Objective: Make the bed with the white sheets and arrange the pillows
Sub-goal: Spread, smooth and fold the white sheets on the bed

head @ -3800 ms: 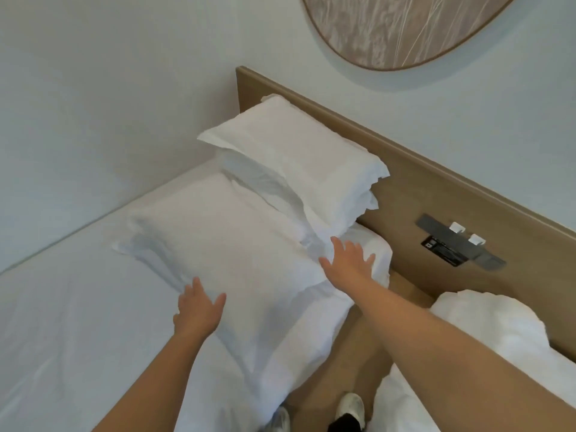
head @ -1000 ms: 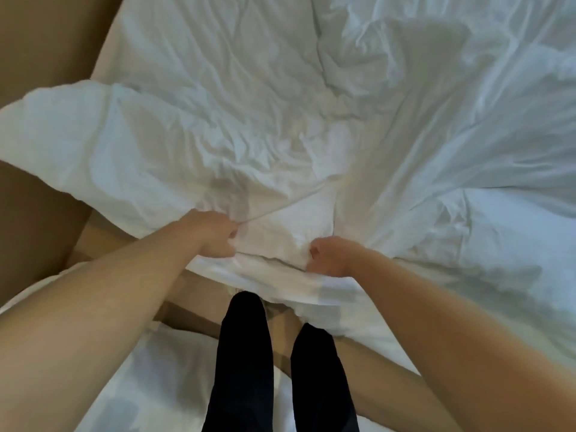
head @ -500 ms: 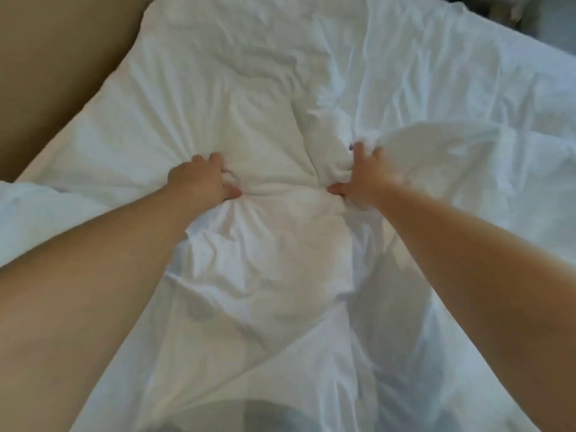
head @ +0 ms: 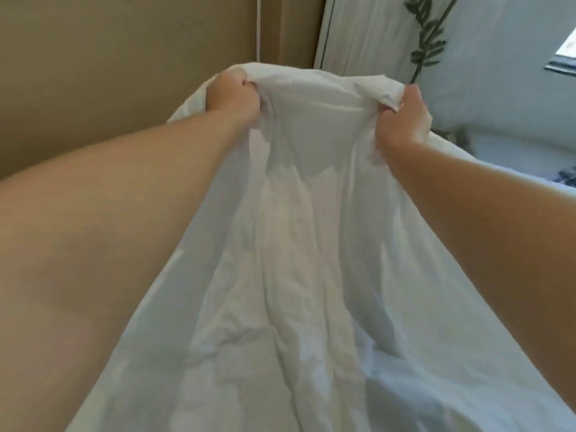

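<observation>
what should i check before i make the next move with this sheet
1. Left hand grips the top edge of the sheet: ok.
2. Right hand grips the same edge: ok.
3. Sheet lifted and hanging down between the two hands: ok.
4. Sheet smooth: not ok, long folds run down its middle.
5. Plant beyond the right hand is out of the sheet's way: cannot tell, the gap between them is unclear.
6. What lies under the sheet is ready for it: cannot tell, the sheet hides it.
</observation>
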